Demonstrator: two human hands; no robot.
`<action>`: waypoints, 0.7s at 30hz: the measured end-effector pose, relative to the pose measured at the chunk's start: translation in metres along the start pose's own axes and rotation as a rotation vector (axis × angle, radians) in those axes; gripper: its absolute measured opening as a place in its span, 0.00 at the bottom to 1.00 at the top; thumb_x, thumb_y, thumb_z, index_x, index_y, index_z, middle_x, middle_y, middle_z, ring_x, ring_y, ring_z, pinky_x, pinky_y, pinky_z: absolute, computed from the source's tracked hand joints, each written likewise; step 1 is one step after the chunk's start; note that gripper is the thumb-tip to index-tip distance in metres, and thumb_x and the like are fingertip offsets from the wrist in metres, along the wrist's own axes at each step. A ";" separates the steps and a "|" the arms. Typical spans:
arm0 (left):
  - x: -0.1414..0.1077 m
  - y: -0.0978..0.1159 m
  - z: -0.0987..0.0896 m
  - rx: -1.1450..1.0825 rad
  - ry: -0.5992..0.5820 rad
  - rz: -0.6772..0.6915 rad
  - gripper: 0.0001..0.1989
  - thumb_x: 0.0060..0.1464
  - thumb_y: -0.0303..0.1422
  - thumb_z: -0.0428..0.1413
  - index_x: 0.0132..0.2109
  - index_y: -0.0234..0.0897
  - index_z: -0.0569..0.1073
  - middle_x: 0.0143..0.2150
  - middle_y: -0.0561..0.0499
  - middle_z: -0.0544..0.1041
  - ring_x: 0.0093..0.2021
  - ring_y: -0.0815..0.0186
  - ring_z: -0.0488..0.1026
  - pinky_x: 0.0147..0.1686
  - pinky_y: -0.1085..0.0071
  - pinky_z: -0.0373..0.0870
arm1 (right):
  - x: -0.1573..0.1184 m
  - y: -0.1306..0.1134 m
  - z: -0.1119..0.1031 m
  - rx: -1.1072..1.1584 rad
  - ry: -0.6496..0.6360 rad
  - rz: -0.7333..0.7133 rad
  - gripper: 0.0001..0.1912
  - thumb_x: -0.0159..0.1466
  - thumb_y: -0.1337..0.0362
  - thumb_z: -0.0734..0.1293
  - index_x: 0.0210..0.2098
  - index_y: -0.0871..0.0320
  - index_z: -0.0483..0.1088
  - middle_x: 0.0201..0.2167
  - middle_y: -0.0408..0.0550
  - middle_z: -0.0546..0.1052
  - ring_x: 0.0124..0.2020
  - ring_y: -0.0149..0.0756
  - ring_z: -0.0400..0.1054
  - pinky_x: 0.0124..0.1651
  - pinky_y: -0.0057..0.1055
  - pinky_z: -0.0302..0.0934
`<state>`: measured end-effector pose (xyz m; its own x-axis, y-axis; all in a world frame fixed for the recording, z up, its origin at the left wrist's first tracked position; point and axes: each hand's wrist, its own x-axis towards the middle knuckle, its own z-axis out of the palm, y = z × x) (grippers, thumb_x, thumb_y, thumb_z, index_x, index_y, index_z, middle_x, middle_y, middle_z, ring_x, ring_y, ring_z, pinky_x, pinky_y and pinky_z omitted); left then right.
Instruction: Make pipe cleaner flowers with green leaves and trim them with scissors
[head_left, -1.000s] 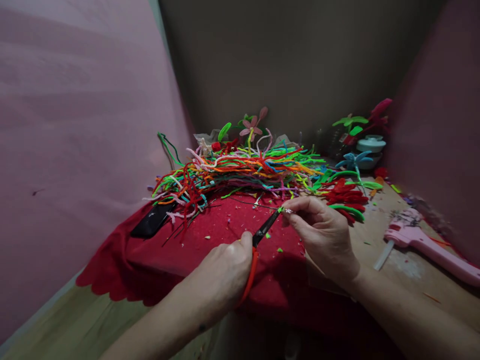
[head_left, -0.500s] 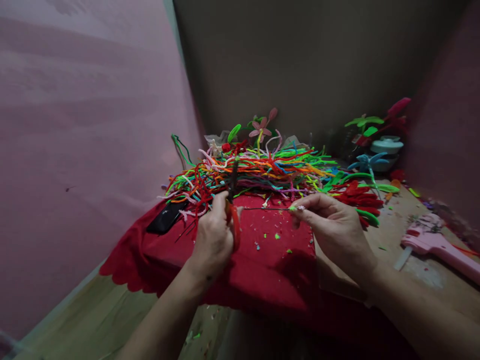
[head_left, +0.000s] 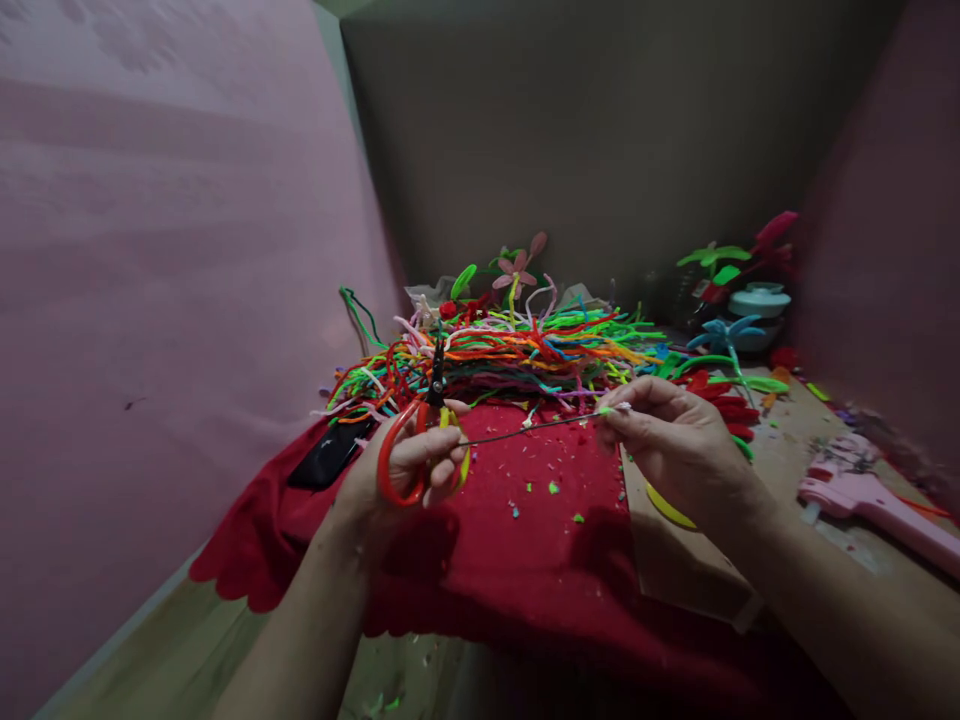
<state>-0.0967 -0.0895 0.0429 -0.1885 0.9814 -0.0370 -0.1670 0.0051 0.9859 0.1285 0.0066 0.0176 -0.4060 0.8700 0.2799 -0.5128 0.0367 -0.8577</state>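
My left hand (head_left: 397,465) is closed round a pair of scissors (head_left: 437,385) with one red and one yellow handle loop, dark blades pointing up and away. Its thumb and fingertips also meet one end of a thin dark wire (head_left: 517,432). The wire stretches across to my right hand (head_left: 667,430), which pinches it between thumb and forefinger. A bit of green and whitish fuzz (head_left: 616,408) shows at those fingertips. Beneath the wire lies a red cloth (head_left: 487,540) scattered with small coloured scraps. Behind both hands is a large pile of colourful pipe cleaners (head_left: 517,345).
A black phone (head_left: 328,455) lies left of the pile. On the right are a pink glue gun (head_left: 862,500), red fuzzy petals (head_left: 720,400), a blue fuzzy flower (head_left: 726,335) and a pale blue lidded jar (head_left: 759,300). A yellow ring (head_left: 670,508) is partly under my right hand.
My left hand has turned, so both scissor handles now show and the blades sit further left. The wire now slants up to the right; a yellow ring has come into view.
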 end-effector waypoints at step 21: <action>-0.019 -0.039 0.041 0.231 0.165 0.129 0.19 0.50 0.35 0.55 0.47 0.36 0.59 0.18 0.60 0.67 0.15 0.73 0.64 0.15 0.78 0.62 | -0.002 0.002 0.006 0.223 0.046 0.085 0.03 0.52 0.69 0.69 0.28 0.57 0.72 0.28 0.44 0.76 0.26 0.29 0.70 0.31 0.29 0.66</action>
<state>-0.0474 -0.1007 0.0122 -0.3518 0.9323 0.0836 0.0893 -0.0555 0.9945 0.1242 0.0020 0.0177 -0.4224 0.8872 0.1858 -0.6343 -0.1429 -0.7597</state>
